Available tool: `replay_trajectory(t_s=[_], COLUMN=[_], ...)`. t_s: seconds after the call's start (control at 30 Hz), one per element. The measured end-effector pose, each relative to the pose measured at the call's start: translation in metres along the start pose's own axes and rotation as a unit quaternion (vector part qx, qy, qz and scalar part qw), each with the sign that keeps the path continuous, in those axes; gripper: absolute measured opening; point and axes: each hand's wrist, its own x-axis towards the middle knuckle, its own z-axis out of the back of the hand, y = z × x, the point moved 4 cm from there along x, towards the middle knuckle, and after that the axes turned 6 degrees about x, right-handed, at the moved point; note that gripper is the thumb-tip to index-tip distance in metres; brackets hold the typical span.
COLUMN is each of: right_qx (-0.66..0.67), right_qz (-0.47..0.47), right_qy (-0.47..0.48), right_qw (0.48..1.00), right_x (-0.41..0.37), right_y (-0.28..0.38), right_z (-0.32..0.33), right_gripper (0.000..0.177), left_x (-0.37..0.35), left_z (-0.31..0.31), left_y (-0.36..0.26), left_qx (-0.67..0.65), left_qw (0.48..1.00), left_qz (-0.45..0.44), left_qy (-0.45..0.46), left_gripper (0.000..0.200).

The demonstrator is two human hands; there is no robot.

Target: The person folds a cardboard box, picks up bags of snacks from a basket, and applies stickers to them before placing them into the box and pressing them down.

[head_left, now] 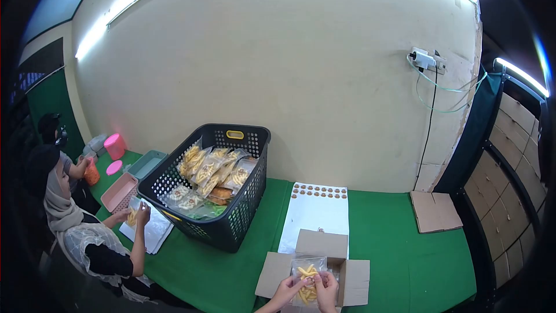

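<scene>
My left hand [286, 293] and my right hand [327, 291] are both closed on a clear plastic bag of yellow stick-shaped snacks [306, 297]. The fingertips meet near the middle of the bag, where a small round brownish sticker [310, 281] shows between them. Beneath the bag stands an open cardboard box [322, 243] with its flaps folded outward; the bag and my hands hide most of its inside. Just behind the box lies a white sheet [315, 214] with rows of round brown stickers [318, 189] along its far edge.
A black basket [231, 226] of bagged snacks stands left on the green table [405, 255]. Further left a co-worker [104, 243] holds a snack bag beside pink [119, 197] and green [147, 163] baskets; another person is behind. Flat cardboard [435, 213] lies right.
</scene>
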Motion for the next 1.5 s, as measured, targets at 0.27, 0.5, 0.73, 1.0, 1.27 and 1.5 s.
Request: replay_trajectory(t_s=[0.27,0.5,0.73,1.0,1.27,1.5], right_qx=[0.012,0.033,-0.042,-0.021,-0.015,0.067], right_qz=[0.006,0.004,-0.008,-0.026,-0.015,-0.052], right_qy=[0.020,0.009,0.010,0.076,0.074,0.079], right_qw=[1.000,0.999,0.999,0.997,0.997,0.993], right_x=[0.001,0.000,-0.002,0.014,0.018,0.006], right_y=[-0.017,-0.014,-0.021,-0.044,-0.040,-0.007], right_z=[-0.014,-0.005,0.013,0.036,0.052,0.033], right_gripper=[0.019,0.015,0.029,0.030,0.026,0.016], left_x=[0.008,0.013,0.008,0.007,0.006,-0.002], left_z=[0.010,0.014,0.008,-0.014,-0.024,-0.023], left_y=[0.000,0.006,0.023,0.026,0.057,0.044], left_qx=[0.015,0.109,0.078,0.169,0.114,0.130], left_qw=[0.995,0.991,0.996,0.980,0.990,0.988], left_qz=[-0.068,-0.071,-0.037,-0.101,-0.082,-0.058], left_qy=[-0.076,-0.015,0.008,-0.037,0.018,-0.059], left_gripper=[0.028,0.030,0.036,0.037,0.054,0.032])
